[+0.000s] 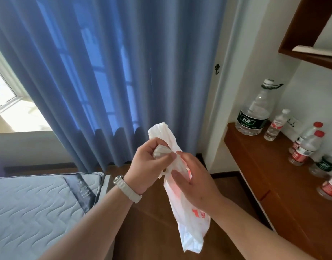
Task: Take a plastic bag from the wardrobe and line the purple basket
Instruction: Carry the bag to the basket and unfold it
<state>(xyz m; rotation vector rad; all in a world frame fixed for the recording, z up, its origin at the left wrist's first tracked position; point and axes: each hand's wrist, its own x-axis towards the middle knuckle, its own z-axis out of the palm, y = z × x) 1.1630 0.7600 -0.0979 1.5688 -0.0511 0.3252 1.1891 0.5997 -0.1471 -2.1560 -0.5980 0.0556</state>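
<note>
A white plastic bag (pixel 189 228) with red print hangs in front of me over the wooden floor. My left hand (pixel 148 166), with a white watch on its wrist, is shut on a bunched part of the bag near its top. My right hand (pixel 195 184) pinches the bag just beside the left hand, its fingers partly spread against the plastic. One loop of the bag sticks up above my left hand. Neither the purple basket nor the wardrobe is in view.
A mattress (pixel 34 209) lies at the lower left. Blue curtains (pixel 105 72) hang ahead. On the right, a wooden counter (pixel 274 181) carries a large water bottle (pixel 255 113) and several small bottles. A wooden shelf (pixel 311 55) hangs above.
</note>
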